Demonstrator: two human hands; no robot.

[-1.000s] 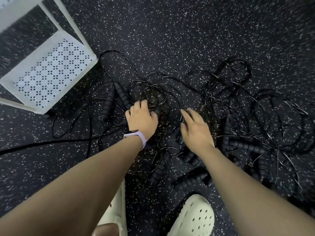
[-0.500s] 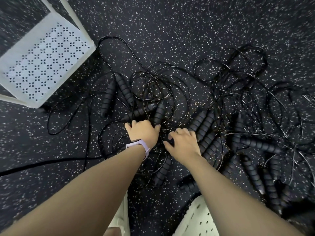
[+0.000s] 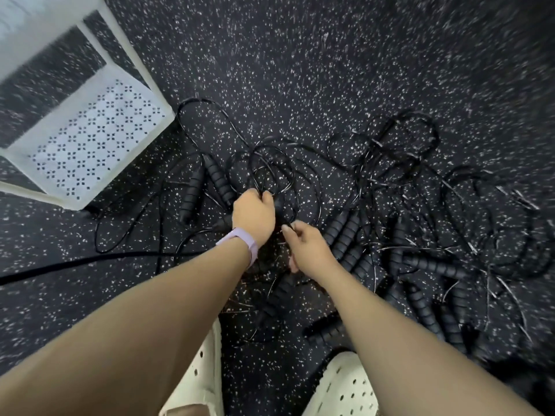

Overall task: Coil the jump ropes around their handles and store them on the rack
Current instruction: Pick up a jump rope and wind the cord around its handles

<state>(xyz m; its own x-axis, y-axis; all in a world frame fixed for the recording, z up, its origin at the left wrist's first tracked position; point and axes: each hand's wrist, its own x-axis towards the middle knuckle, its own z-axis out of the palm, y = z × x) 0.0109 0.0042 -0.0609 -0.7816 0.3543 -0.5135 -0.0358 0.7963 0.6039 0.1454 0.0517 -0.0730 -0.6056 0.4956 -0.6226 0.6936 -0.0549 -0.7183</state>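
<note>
Several black jump ropes lie tangled on the dark speckled floor, thin cords looping over ribbed foam handles. My left hand, with a lilac band on its wrist, grips a black handle lifted from the middle of the pile. My right hand pinches a thin cord just beside it. Two handles lie side by side left of my hands. More handles lie bunched at the right. The white perforated rack shelf stands at the upper left.
My two white clogs stand at the bottom edge, close to the pile. A thick black cable runs across the floor from the left. Open speckled floor stretches beyond the ropes.
Both hands rose out of the pile and came together. My left hand closed round a handle, and my right hand went from spread fingers to pinching a cord.
</note>
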